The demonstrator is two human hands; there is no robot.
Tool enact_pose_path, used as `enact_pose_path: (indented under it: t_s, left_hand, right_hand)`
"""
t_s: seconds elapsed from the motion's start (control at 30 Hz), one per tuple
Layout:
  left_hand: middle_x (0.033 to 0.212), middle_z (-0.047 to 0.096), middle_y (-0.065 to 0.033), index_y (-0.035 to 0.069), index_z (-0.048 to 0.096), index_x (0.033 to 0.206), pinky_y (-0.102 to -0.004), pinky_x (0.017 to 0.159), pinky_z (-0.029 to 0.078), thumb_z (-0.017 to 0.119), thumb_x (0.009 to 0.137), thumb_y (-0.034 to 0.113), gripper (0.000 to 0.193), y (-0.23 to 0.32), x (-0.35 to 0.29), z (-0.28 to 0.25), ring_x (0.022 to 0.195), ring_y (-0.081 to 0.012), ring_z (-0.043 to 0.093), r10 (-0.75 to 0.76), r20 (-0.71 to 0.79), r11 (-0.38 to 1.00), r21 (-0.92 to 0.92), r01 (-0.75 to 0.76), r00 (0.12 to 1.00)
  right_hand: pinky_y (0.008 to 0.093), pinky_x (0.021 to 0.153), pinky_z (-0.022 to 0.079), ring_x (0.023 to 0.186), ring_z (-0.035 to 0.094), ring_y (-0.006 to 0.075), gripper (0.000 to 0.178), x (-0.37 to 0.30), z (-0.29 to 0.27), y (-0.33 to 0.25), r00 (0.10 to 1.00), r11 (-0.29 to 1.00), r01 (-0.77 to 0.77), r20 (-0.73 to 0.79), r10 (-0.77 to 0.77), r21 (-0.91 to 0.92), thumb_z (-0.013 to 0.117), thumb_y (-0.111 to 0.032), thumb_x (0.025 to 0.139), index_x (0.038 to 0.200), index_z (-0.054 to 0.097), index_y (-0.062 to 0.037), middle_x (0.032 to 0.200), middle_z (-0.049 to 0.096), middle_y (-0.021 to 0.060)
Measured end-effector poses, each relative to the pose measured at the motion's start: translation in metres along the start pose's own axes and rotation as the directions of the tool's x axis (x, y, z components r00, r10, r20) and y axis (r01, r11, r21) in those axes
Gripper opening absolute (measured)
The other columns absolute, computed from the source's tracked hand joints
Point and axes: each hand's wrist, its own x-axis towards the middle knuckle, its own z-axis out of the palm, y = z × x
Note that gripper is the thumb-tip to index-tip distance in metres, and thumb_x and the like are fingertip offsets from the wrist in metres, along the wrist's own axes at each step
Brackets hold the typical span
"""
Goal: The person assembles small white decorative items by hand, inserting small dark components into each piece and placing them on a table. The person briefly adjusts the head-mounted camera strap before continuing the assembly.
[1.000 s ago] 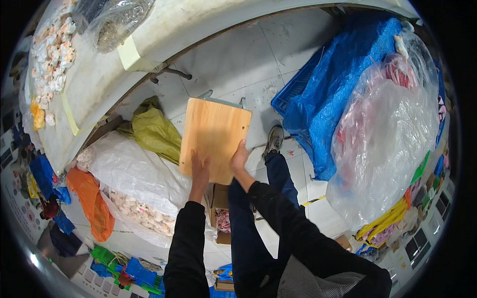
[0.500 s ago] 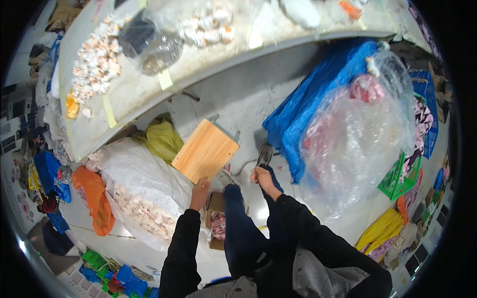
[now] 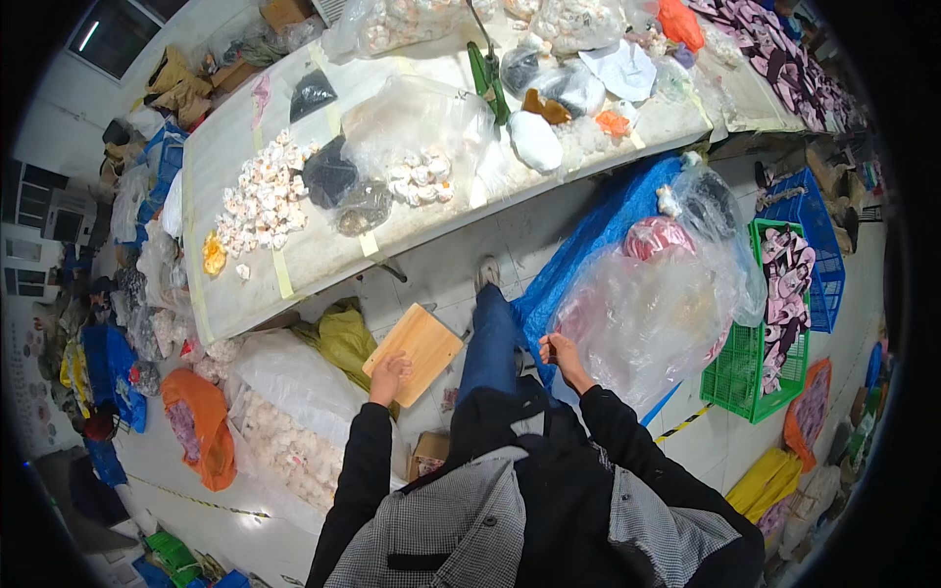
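my left hand [image 3: 391,373]: on stool [image 3: 423,350]; can't tell if gripping
my right hand [image 3: 563,355]: half-curled near plastic bag [image 3: 637,316]
bench [image 3: 319,257]: white pieces [image 3: 260,203], left end
wall marks [image 3: 37,397]: too small to read

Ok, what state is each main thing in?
Wooden board: broad face up
Left hand: at the board's edge, grip unclear
Right hand: fingers curled, nothing visibly held
White sack: open, pale contents showing
Orange sack: open, pinkish contents showing
Green crate: loaded, pink-and-black pieces
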Motion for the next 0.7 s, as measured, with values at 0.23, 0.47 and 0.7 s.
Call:
enact_pose_path:
  t_s: [0.23, 0.47, 0.7]
  left_hand:
    - [0.103, 0.073, -0.0044, 0.006, 0.064, 0.127, -0.0284, 0.071, 0.054, 0.054, 0.107, 0.022, 0.027, 0.109, 0.116, -0.035, 0.085, -0.0119, 0.068, 0.111, -0.085, 0.994, 0.010, -0.110, 0.990]
    - [0.093, 0.071, -0.0091, 0.004, 0.067, 0.104, -0.0389, 0.071, 0.052, 0.052, 0.105, 0.023, 0.025, 0.164, 0.254, -0.087, 0.079, -0.0214, 0.066, 0.158, -0.139, 0.918, 0.387, -0.093, 0.978]
    - [0.095, 0.054, -0.0134, 0.006, 0.056, 0.096, -0.0467, 0.080, 0.047, 0.067, 0.089, 0.007, 0.013, 0.173, 0.309, -0.173, 0.092, -0.0373, 0.057, 0.544, 0.106, 0.329, 0.886, -0.328, 0.832]
  right_hand:
    - [0.0269, 0.063, 0.050, 0.070, 0.064, 0.0105, 0.024, 0.064, 0.040, -0.105, 0.987, 0.978, 0.157, 0.065, -0.150, -0.137, 0.059, -0.026, 0.106, 0.104, 0.069, -0.0038, 0.078, 0.068, 0.0027]
    - [0.0366, 0.065, 0.052, 0.071, 0.068, 0.0216, 0.028, 0.196, 0.201, -0.231, 0.863, 0.677, 0.501, 0.247, -0.442, -0.540, 0.066, -0.024, 0.101, 0.124, 0.066, -0.0071, 0.079, 0.069, 0.0082]
    - [0.0446, 0.067, 0.053, 0.083, 0.068, 0.0306, 0.030, 0.319, 0.326, -0.267, 0.750, 0.417, 0.538, 0.191, -0.633, -0.733, 0.066, -0.024, 0.099, 0.125, 0.062, -0.0102, 0.097, 0.066, 0.0098]
